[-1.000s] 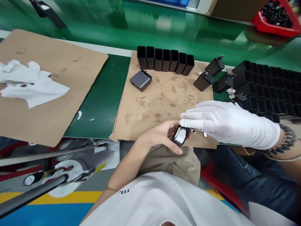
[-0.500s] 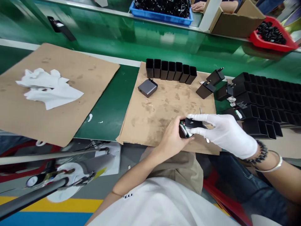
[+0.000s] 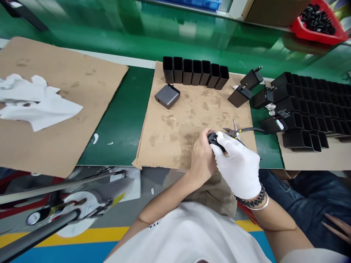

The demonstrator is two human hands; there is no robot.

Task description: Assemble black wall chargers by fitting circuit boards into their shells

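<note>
Black casing (image 3: pixel 211 139), one, is between both hands, over the near edge of the middle cardboard sheet (image 3: pixel 178 146). Left hand (image 3: pixel 202 159), bare, clamped round its left side; right hand (image 3: pixel 238 166), white-gloved, thumb and fingers closed on it from the right. Neither is nearer: both touch. Visible part slants from far left to near right; fingers cover the rest, so true long axis cannot be told.

Pliers (image 3: pixel 231 132), one pair, just beyond the right hand and nearer to it than to the left; tips point left, one handle runs off right, the other passes toward the glove. One thin pale tool (image 3: pixel 235 125) crosses them.

Counts on the counter (image 3: pixel 106 153):
- Black tubes (image 3: pixel 196 72): seven, upright, open ends up, in a row beyond the hands, slightly left.
- Grey charger (image 3: pixel 168 96): one, lying in front of the row's left end, well apart from the left hand.
- Dark units (image 3: pixel 240 96): four, toward the right; prongs show on at least three.
- Stacked black sleeves (image 3: pixel 304 89): many, far right, too crowded to count; three in the nearest group.
- Crumpled white cloth (image 3: pixel 55 109): on the left cardboard sheet (image 3: pixel 63 153); number of pieces unclear.

Beyond: one red bin (image 3: pixel 304 33) of small dark parts, uncountable. Co-worker's hand (image 3: pixel 338 225), one, at lower right, away from the work.
</note>
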